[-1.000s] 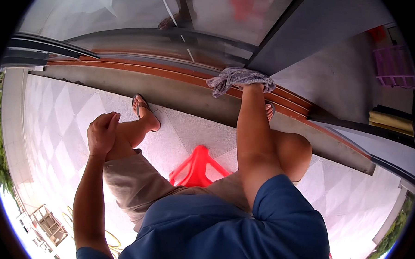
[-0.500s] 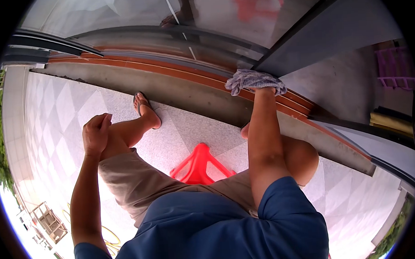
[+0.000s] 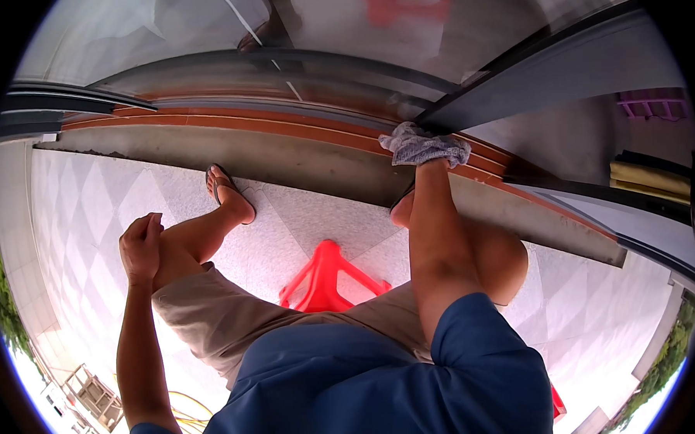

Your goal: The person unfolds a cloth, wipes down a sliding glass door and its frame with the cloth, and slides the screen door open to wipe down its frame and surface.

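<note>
My right hand [image 3: 432, 160] is closed on a crumpled grey-white rag [image 3: 422, 145], which hides most of its fingers. The rag lies against the reddish-brown door sill [image 3: 242, 117], right by the lower corner of the dark door frame [image 3: 527, 77]. On my left knee rests my left hand [image 3: 141, 248], its fingers curled in and nothing visible in them. Between my legs shows part of a red plastic stool [image 3: 327, 276].
Dark glass panels [image 3: 200, 37] rise beyond the sill. A grey concrete step [image 3: 314, 160] runs below it, above pale floor tiles [image 3: 270, 220]. To the right, inside, are a purple rack [image 3: 653, 106] and folded yellowish material [image 3: 650, 179]. A wooden frame [image 3: 94, 397] stands at lower left.
The whole view has shifted a little. The rag is bunched differently and has moved slightly right along the sill with my right hand. My left hand stays on the knee.
</note>
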Demonstrator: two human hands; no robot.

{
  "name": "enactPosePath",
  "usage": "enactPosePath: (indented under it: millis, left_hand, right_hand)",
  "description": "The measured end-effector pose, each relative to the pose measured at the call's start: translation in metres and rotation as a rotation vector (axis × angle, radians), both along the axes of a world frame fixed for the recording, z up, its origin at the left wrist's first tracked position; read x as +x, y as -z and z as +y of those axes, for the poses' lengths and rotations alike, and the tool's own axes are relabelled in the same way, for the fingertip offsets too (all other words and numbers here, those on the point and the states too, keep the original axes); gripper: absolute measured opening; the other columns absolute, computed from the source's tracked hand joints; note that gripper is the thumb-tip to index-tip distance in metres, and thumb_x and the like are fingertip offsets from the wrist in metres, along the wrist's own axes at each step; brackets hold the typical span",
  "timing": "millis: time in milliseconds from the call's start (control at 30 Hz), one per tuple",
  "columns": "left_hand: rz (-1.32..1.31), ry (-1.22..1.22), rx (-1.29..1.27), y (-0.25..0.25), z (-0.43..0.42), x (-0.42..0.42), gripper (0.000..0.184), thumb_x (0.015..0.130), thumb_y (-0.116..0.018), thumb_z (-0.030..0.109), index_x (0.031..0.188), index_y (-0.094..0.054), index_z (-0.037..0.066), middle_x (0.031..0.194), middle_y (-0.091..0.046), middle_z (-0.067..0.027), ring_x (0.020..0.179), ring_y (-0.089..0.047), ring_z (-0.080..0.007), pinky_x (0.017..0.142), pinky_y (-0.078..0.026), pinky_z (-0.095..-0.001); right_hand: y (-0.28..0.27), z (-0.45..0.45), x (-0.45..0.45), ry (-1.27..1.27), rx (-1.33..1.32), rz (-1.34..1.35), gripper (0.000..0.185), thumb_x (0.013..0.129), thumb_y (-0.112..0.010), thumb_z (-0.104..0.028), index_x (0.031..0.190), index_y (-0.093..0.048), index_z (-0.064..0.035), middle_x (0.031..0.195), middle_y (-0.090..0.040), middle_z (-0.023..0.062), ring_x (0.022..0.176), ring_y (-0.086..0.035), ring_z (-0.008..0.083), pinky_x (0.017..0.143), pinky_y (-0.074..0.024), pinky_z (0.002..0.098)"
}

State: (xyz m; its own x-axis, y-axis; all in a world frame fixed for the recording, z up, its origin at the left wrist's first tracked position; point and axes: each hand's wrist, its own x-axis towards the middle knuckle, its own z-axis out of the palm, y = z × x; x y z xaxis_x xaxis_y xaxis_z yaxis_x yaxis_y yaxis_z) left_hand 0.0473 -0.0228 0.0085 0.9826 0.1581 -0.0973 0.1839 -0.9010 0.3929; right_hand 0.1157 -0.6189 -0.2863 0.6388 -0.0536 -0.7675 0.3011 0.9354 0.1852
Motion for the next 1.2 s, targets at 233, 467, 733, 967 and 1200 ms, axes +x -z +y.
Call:
enactPosePath:
  millis: [233,467,733,967,1200]
  left_hand:
    - [-0.024,0.028,-0.025,0.0,-0.006,0.0,0.025,0.101,-0.074,0.025,0.107,-0.081,0.002,0.086,-0.079,-0.0106,0.078,-0.075,-0.0187,0.074,-0.057,-0.0321]
    - [-0.073,0.079,-0.051,0.001,-0.014,0.0,0.024,0.101,-0.073,0.025,0.107,-0.081,0.003,0.087,-0.079,-0.0123,0.078,-0.075,-0.0213,0.075,-0.058,-0.0339]
    - [-0.131,0.128,-0.109,-0.002,-0.021,0.008,0.024,0.102,-0.072,0.023,0.106,-0.08,0.001,0.084,-0.078,-0.0116,0.075,-0.074,-0.0203,0.073,-0.057,-0.0338]
    - [-0.219,0.274,-0.213,-0.001,-0.035,0.011,0.021,0.102,-0.072,0.019,0.104,-0.078,0.0,0.082,-0.076,-0.013,0.073,-0.073,-0.0227,0.07,-0.056,-0.0343]
    - [-0.264,0.313,-0.197,0.002,-0.047,0.001,0.019,0.101,-0.073,0.02,0.104,-0.079,0.002,0.086,-0.075,-0.0139,0.073,-0.073,-0.0272,0.069,-0.056,-0.0346]
  right_hand:
    - [-0.011,0.032,-0.003,0.073,0.044,-0.053,0.047,0.104,-0.044,-0.063,0.13,-0.07,-0.0341,0.133,-0.069,-0.0024,0.131,-0.058,0.0244,0.113,-0.0352,0.0627]
    - [-0.119,0.071,-0.003,-0.032,-0.183,-0.047,0.041,0.103,-0.044,-0.057,0.124,-0.067,-0.0307,0.128,-0.064,0.0007,0.121,-0.057,0.0287,0.106,-0.0386,0.0601]
    - [-0.114,0.065,-0.03,-0.072,-0.54,-0.144,0.031,0.102,-0.053,-0.049,0.1,-0.064,-0.0202,0.093,-0.064,0.0076,0.087,-0.059,0.0331,0.079,-0.0513,0.0585]
    - [-0.432,-0.01,-0.07,0.588,-2.344,0.073,0.024,0.101,-0.058,-0.041,0.104,-0.067,-0.0189,0.101,-0.062,0.0042,0.097,-0.058,0.0305,0.086,-0.0506,0.0443]
    - [-0.645,-0.123,-0.02,1.067,-3.437,0.923,0.024,0.097,-0.062,-0.034,0.114,-0.068,-0.0169,0.117,-0.061,0.009,0.109,-0.057,0.0345,0.09,-0.0499,0.0465]
